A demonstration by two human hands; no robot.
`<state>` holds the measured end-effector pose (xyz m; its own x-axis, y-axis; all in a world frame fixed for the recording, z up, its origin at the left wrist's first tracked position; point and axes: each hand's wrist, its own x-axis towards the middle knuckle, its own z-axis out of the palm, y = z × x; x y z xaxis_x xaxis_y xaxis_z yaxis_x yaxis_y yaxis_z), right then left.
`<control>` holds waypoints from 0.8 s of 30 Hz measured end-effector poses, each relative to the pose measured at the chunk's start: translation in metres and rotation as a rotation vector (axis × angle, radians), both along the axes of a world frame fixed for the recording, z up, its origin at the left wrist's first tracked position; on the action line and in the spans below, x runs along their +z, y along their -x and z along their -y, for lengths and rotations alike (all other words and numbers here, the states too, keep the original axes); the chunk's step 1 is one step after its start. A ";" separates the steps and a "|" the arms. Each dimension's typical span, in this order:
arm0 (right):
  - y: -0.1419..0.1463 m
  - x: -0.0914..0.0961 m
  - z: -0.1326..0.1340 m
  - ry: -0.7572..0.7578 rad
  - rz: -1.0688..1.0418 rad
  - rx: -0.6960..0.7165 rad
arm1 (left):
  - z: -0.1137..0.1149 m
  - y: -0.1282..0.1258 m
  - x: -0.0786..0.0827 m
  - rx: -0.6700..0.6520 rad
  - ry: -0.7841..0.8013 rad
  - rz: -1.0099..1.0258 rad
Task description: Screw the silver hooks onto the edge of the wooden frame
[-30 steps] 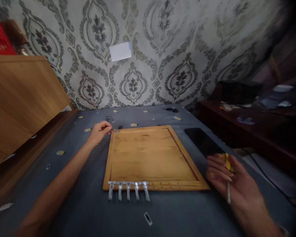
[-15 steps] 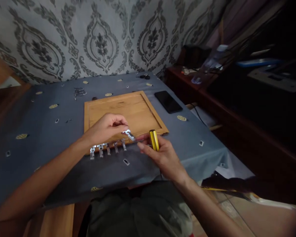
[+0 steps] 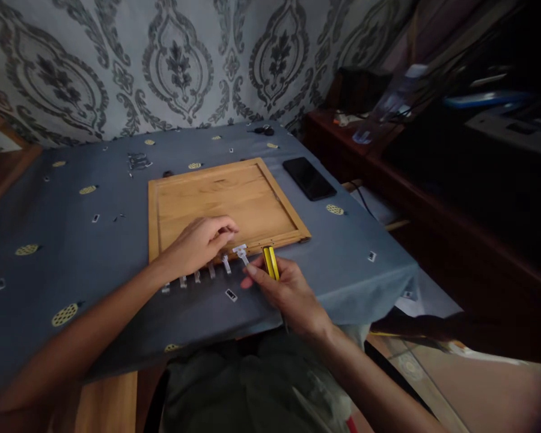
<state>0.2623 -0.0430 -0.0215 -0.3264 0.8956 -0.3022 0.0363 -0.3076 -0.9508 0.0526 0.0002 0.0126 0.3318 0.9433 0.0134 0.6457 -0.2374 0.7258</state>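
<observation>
My right hand [image 3: 288, 288] is closed around a screwdriver with a yellow and black handle [image 3: 271, 263]. Between its thumb and fingers it also pinches the lower end of a small T-shaped metal bracket [image 3: 240, 251], at the near edge of a framed wooden panel [image 3: 229, 198]. My left hand [image 3: 202, 240] hovers over that edge, thumb and fingertips drawn together; anything in them is too small to make out. Several similar brackets [image 3: 226, 264] line the same edge to the left, some partly hidden by my left hand and wrist.
The panel lies on a blue patterned tablecloth [image 3: 117, 276]. Right of it rests a black phone [image 3: 309, 178]. Metal pieces [image 3: 138, 161] and tiny screw-like bits [image 3: 118, 217] lie on the left. A plastic bottle [image 3: 388, 108] stands on a dark side table.
The left hand has let go of the bracket and sits slightly apart from it. The right hand now holds the bracket, its T-end turned up toward the panel. The view has shifted slightly.
</observation>
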 end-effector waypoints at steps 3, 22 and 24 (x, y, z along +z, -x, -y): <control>0.004 -0.003 -0.003 0.097 -0.029 -0.010 | 0.003 0.010 -0.006 0.026 -0.097 -0.090; 0.007 -0.007 -0.012 0.011 0.031 0.085 | 0.009 0.016 -0.017 -0.120 -0.082 -0.160; 0.007 -0.007 -0.012 0.000 0.027 0.091 | 0.012 0.015 -0.013 -0.142 -0.084 -0.167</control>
